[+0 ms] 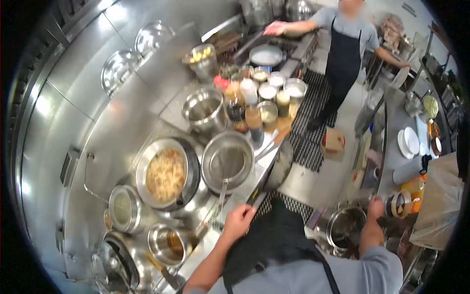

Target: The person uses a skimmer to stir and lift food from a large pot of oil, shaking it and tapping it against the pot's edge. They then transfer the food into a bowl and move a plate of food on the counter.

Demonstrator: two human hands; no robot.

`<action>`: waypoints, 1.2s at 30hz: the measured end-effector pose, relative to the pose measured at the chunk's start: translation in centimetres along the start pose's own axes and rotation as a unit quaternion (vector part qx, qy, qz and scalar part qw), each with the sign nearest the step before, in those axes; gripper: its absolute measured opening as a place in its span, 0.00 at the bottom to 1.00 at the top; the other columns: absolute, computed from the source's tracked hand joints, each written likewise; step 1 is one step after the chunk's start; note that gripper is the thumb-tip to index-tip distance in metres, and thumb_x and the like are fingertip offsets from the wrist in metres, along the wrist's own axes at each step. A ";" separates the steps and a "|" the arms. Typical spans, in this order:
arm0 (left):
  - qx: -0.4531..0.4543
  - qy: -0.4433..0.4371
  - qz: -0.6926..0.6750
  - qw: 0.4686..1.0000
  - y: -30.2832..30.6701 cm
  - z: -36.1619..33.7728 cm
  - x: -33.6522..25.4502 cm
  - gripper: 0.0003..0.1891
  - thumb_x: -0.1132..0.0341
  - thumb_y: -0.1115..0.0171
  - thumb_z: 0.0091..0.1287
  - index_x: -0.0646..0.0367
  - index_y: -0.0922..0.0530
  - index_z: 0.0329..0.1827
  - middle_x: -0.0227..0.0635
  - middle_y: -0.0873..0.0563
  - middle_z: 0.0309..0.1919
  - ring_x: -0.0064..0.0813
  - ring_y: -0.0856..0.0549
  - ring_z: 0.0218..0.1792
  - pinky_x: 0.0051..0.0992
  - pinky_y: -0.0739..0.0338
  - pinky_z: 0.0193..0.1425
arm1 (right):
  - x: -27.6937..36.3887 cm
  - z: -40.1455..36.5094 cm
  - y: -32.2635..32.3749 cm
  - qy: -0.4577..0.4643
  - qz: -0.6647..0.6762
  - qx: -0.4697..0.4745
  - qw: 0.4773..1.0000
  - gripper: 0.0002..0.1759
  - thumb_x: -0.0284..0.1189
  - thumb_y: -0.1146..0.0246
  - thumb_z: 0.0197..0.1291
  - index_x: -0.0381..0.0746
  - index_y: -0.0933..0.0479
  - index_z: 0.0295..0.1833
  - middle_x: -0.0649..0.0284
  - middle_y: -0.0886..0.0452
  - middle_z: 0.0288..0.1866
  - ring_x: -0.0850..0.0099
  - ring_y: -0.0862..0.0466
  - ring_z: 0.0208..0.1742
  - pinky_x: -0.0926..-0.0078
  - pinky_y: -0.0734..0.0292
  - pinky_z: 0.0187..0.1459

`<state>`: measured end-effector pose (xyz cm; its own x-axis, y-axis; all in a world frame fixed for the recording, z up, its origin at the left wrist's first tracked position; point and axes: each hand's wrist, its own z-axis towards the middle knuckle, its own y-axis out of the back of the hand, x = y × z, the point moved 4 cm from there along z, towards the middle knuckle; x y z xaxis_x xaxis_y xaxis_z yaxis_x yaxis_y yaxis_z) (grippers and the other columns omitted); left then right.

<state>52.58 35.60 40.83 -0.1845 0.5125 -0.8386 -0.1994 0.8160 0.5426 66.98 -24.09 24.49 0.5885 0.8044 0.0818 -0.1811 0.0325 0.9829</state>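
Note:
My left hand (239, 221) is at the front edge of the cooking range, its fingers curled; whatever they may hold is hidden. Just beyond it, a ladle-like handle (223, 192) leans out of a steel pot with a strainer (226, 164). A wide pan of browned food in liquid (166, 175) sits to the left on a burner. My right hand (376, 208) is closed at the edge of the opposite counter, beside a deep steel pot (346, 229). What it grips, if anything, I cannot make out.
A co-worker in a dark apron (344, 54) stands ahead in the aisle, arms spread. Sauce bottles (236, 111) and several steel containers (268, 91) crowd the range. A cardboard box (334, 141) lies on the floor by the black mat (308, 122). White plates (410, 142) rest on the right counter.

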 end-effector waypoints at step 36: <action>0.040 -0.191 0.109 0.975 0.0 0.3 -4.7 0.10 0.60 0.37 0.65 0.57 0.18 0.34 0.37 0.16 0.30 0.40 0.16 0.35 0.34 0.22 0.38 | 0.2 1.4 -0.1 -0.008 0.004 -0.008 1.000 0.24 0.45 0.47 0.66 0.37 0.18 0.34 0.49 0.17 0.30 0.49 0.17 0.34 0.51 0.23 0.36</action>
<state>53.75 33.24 44.78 0.1615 0.7257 -0.6688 -0.1163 0.6870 0.7173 68.25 -24.78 24.63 0.6003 0.7945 0.0920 -0.1981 0.0362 0.9795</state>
